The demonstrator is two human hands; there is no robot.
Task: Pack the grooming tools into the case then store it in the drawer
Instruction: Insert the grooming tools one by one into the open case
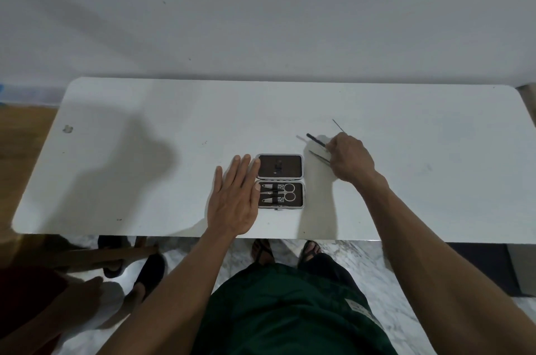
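An open grooming case (280, 180) lies flat on the white table (145, 151), lid half at the far side. Its near half holds two nail clippers (272, 193) and small scissors (289, 191). My left hand (235, 198) rests flat beside the case's left edge, fingers spread, thumb touching the near half. My right hand (349, 159) is to the right of the case, fingers closed around a thin black-handled tool (315, 140) that sticks out to the upper left. Metal tweezers (319, 157) lie on the table just under that hand. A thin pick (338, 125) lies beyond the hand.
The table stands against a white wall. Another person's hand (87, 291) and feet show at the lower left beside a wooden stool (110, 253). My own sandalled feet (285, 250) stand on a marble floor below the table's near edge. No drawer is in view.
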